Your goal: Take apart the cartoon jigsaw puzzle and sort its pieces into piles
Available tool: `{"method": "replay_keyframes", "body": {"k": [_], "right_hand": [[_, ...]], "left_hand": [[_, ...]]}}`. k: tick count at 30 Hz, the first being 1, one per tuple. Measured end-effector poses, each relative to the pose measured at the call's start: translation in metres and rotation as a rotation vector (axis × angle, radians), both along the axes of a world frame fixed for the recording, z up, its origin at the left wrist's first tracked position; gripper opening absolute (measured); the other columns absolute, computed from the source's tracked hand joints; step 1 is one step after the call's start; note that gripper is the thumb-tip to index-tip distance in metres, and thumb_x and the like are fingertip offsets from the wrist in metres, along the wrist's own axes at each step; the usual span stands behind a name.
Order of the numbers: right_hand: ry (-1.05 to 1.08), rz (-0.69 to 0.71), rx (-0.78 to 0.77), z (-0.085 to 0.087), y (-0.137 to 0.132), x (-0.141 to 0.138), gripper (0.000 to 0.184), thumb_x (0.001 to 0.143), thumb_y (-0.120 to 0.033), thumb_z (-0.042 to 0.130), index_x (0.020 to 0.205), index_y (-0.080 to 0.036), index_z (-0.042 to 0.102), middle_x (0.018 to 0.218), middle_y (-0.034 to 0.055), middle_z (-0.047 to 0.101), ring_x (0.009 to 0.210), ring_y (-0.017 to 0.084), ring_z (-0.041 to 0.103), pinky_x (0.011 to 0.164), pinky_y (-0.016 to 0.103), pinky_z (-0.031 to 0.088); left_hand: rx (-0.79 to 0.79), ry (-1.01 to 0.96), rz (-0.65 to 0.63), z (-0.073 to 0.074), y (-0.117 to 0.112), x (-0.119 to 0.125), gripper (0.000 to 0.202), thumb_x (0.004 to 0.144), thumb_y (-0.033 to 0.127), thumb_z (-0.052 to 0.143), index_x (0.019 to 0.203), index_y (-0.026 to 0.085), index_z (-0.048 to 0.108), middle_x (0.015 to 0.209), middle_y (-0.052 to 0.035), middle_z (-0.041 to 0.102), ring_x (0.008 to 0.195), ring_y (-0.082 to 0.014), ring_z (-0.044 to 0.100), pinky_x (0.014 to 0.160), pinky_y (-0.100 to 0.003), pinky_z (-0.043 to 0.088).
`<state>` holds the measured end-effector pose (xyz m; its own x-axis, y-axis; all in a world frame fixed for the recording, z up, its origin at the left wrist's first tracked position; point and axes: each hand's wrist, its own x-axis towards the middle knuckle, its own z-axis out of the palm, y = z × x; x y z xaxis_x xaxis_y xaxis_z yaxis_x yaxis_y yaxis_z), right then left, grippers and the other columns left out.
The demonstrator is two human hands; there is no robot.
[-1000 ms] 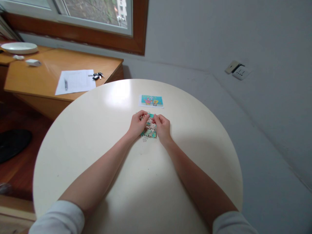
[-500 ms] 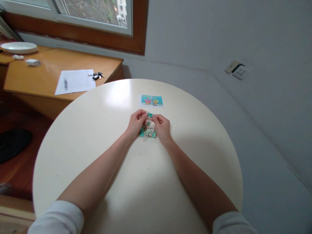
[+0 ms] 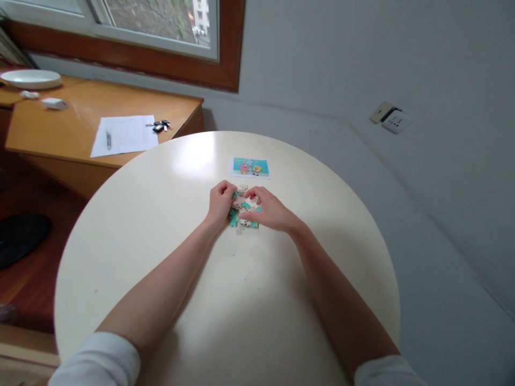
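Observation:
A small pile of teal and cream jigsaw pieces [image 3: 242, 215] lies on the round cream table [image 3: 169, 257]. My left hand [image 3: 220, 203] sits on the pile's left edge, fingers curled and pinching pieces. My right hand [image 3: 269, 210] reaches in from the right, thumb and fingers pinched over pieces at the top of the pile. Which piece each hand holds is too small to make out. A cartoon reference picture [image 3: 250, 166] lies flat just beyond the hands.
A wooden desk [image 3: 52, 128] stands at the left with a sheet of paper and pen [image 3: 123, 134], keys [image 3: 160, 126] and a white plate [image 3: 31, 79]. A window is above it. A wall socket [image 3: 392, 118] is at the right.
My right hand has swung outward to the right and lowered over the pile, its fingers now reaching leftward. My left hand has stayed on the left edge. Some pieces have shifted.

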<state>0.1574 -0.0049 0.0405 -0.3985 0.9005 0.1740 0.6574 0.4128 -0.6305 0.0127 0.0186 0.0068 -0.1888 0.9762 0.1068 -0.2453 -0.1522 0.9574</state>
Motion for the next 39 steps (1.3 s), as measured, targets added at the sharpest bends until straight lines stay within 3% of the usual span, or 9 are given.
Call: {"method": "replay_keyframes", "body": {"k": [2, 4, 10, 14, 20, 25, 32, 39], "right_hand": [[-0.170, 0.095, -0.076, 0.006, -0.005, 0.004, 0.050, 0.055, -0.034, 0.079, 0.099, -0.021, 0.059, 0.100, 0.0053, 0.056, 0.095, 0.022, 0.053, 0.084, 0.035, 0.042], [-0.253, 0.133, -0.121, 0.008, -0.006, 0.006, 0.048, 0.056, -0.027, 0.078, 0.100, -0.021, 0.059, 0.102, 0.0059, 0.054, 0.095, 0.022, 0.053, 0.083, 0.033, 0.042], [-0.132, 0.071, -0.080, -0.001, 0.001, 0.003, 0.015, 0.077, -0.014, 0.053, 0.087, -0.018, 0.063, 0.080, 0.0014, 0.060, 0.074, 0.014, 0.054, 0.070, 0.024, 0.039], [0.035, -0.034, -0.049, -0.011, 0.005, 0.001, 0.014, 0.077, -0.019, 0.053, 0.085, -0.018, 0.064, 0.075, -0.0010, 0.062, 0.068, 0.012, 0.052, 0.065, 0.022, 0.038], [0.191, -0.199, 0.021, -0.025, 0.008, -0.004, 0.020, 0.080, -0.028, 0.047, 0.075, -0.016, 0.062, 0.067, -0.0003, 0.060, 0.062, 0.012, 0.050, 0.060, 0.023, 0.037], [0.369, -0.250, 0.047, -0.036, 0.012, -0.006, 0.022, 0.077, -0.036, 0.053, 0.077, -0.017, 0.062, 0.067, 0.0003, 0.061, 0.062, 0.013, 0.052, 0.061, 0.025, 0.041], [0.711, -0.273, -0.026, -0.044, 0.013, -0.011, 0.034, 0.073, -0.043, 0.057, 0.095, -0.017, 0.061, 0.075, 0.0022, 0.064, 0.063, 0.014, 0.059, 0.059, 0.026, 0.048], [0.745, -0.335, -0.028, -0.045, 0.011, -0.014, 0.036, 0.071, -0.052, 0.059, 0.083, -0.019, 0.057, 0.066, -0.0005, 0.060, 0.060, 0.014, 0.061, 0.057, 0.026, 0.050]], "left_hand": [[0.000, -0.001, 0.013, -0.002, 0.002, 0.000, 0.017, 0.064, 0.017, 0.053, 0.052, 0.018, 0.041, 0.047, 0.0068, 0.034, 0.045, -0.0071, 0.032, 0.044, -0.020, 0.025], [0.012, 0.023, 0.016, -0.004, 0.003, -0.001, 0.014, 0.064, 0.017, 0.052, 0.052, 0.018, 0.043, 0.048, 0.0062, 0.037, 0.047, -0.0077, 0.035, 0.046, -0.020, 0.027], [0.051, 0.146, -0.036, -0.002, 0.001, -0.003, 0.010, 0.064, 0.018, 0.051, 0.056, 0.018, 0.046, 0.051, 0.0054, 0.042, 0.051, -0.0088, 0.038, 0.050, -0.021, 0.031], [0.084, 0.253, -0.122, 0.001, -0.002, -0.001, 0.005, 0.066, 0.020, 0.054, 0.062, 0.017, 0.052, 0.058, 0.0041, 0.049, 0.055, -0.0098, 0.044, 0.054, -0.022, 0.036], [0.157, 0.367, -0.215, 0.001, -0.004, 0.003, 0.020, 0.070, 0.036, 0.060, 0.075, 0.017, 0.058, 0.066, 0.0020, 0.056, 0.058, -0.0108, 0.048, 0.055, -0.023, 0.039], [0.179, 0.454, -0.158, -0.003, 0.000, 0.003, 0.016, 0.071, 0.032, 0.059, 0.069, 0.017, 0.056, 0.060, 0.0034, 0.052, 0.053, -0.0094, 0.043, 0.053, -0.023, 0.035], [0.152, 0.463, -0.102, -0.002, 0.000, 0.002, 0.021, 0.071, 0.032, 0.058, 0.059, 0.018, 0.049, 0.052, 0.0054, 0.044, 0.050, -0.0088, 0.037, 0.050, -0.023, 0.030], [0.140, 0.376, -0.132, 0.004, -0.005, 0.003, 0.028, 0.071, 0.035, 0.062, 0.055, 0.018, 0.047, 0.050, 0.0052, 0.042, 0.049, -0.0085, 0.034, 0.048, -0.022, 0.028]]}}
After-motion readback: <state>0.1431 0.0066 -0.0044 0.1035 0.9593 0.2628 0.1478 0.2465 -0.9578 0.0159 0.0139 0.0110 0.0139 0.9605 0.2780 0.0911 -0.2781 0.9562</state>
